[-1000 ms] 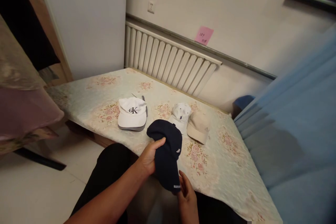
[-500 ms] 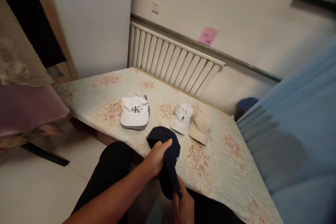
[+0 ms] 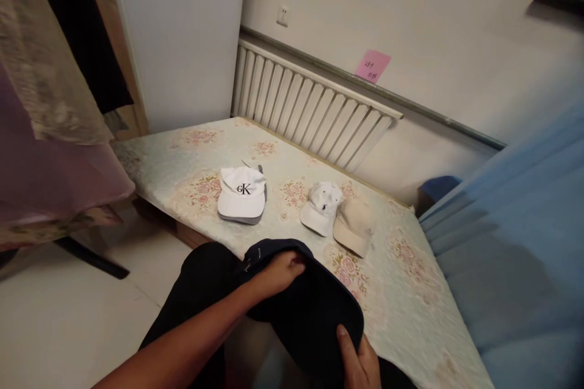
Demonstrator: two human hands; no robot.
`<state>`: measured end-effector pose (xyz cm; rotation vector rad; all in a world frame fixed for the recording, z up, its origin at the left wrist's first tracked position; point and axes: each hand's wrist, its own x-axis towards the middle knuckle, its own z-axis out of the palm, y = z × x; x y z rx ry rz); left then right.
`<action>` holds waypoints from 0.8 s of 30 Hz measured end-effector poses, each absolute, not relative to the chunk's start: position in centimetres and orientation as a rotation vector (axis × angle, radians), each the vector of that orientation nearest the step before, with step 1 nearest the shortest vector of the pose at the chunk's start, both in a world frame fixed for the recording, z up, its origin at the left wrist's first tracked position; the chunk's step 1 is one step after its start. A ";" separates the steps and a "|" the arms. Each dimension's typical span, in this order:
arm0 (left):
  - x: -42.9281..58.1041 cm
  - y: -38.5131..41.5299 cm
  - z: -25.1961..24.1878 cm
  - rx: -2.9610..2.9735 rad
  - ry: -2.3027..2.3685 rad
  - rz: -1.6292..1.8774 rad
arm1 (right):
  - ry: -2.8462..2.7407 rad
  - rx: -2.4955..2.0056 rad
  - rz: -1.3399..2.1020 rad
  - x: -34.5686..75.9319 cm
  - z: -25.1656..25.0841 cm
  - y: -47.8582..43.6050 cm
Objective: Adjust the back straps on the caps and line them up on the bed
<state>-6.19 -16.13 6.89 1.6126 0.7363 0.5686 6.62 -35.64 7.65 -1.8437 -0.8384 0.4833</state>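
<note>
A dark navy baseball cap [image 3: 314, 322] is above my lap at the front edge of the bed, its inside turned toward me. My left hand [image 3: 283, 272] reaches into the crown with curled fingers and holds the cap there. Its brim is pinched by my right hand [image 3: 359, 361], thumb on the near face, other fingers partly hidden behind. Beyond, a white cap with black letters [image 3: 241, 197] lies on top of a grey one [image 3: 249, 219]. To the right, a white cap with a small dark logo [image 3: 322, 206] touches a beige cap [image 3: 353, 228].
The bed [image 3: 159, 164] has a pale flowered cover. A white radiator [image 3: 310, 103] lines the wall behind it, below a pink note [image 3: 373, 65]. Blue curtain [image 3: 515, 255] hangs at the right. Clothes [image 3: 50, 103] hang at the left.
The navy cap has been turned and opened, so its inside now faces me. My left hand has moved into the crown. My right hand has shifted right along with the brim.
</note>
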 end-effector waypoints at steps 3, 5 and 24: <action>-6.7 -13.7 6.2 1.588 0.982 0.454 | -0.783 -1.884 0.537 6.5 8.0 -35.9; -7.0 -12.4 5.6 1.565 1.031 0.439 | -0.708 -1.888 0.521 6.4 8.3 -36.0; -5.4 -12.9 2.9 1.429 0.989 0.471 | -0.622 -1.859 0.698 6.6 11.0 -35.1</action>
